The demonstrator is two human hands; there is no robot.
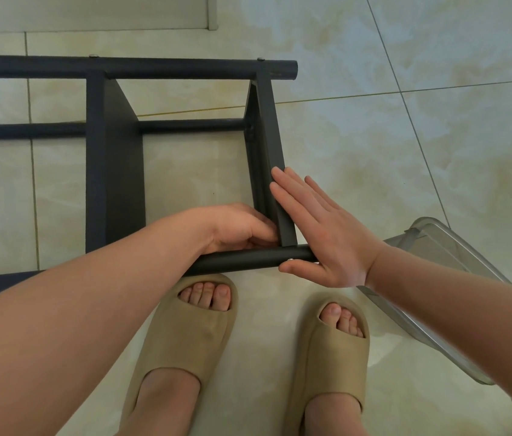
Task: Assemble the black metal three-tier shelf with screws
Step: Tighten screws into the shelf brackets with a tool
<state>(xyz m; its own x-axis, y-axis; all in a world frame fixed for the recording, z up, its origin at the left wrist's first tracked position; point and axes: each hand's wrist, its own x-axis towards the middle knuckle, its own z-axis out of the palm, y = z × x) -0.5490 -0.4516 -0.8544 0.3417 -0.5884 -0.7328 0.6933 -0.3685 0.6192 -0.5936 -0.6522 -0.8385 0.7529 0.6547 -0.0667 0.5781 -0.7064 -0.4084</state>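
The black metal three-tier shelf frame (pixel 116 158) lies on its side on the pale tiled floor (pixel 405 136). At its near right corner the right hand (pixel 327 234) presses flat, fingers straight, on the flat black end panel (pixel 275 158); the left hand (pixel 239 226) curls inside, its hold hidden. An uneven push could skew the panel, so the small silver screw (pixel 291 259) binds.

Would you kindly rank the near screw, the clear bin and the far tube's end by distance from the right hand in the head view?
1. Near screw, at the right hand's thumb.
2. Bin, on the floor, right.
3. Far tube's end, ahead, top of view.
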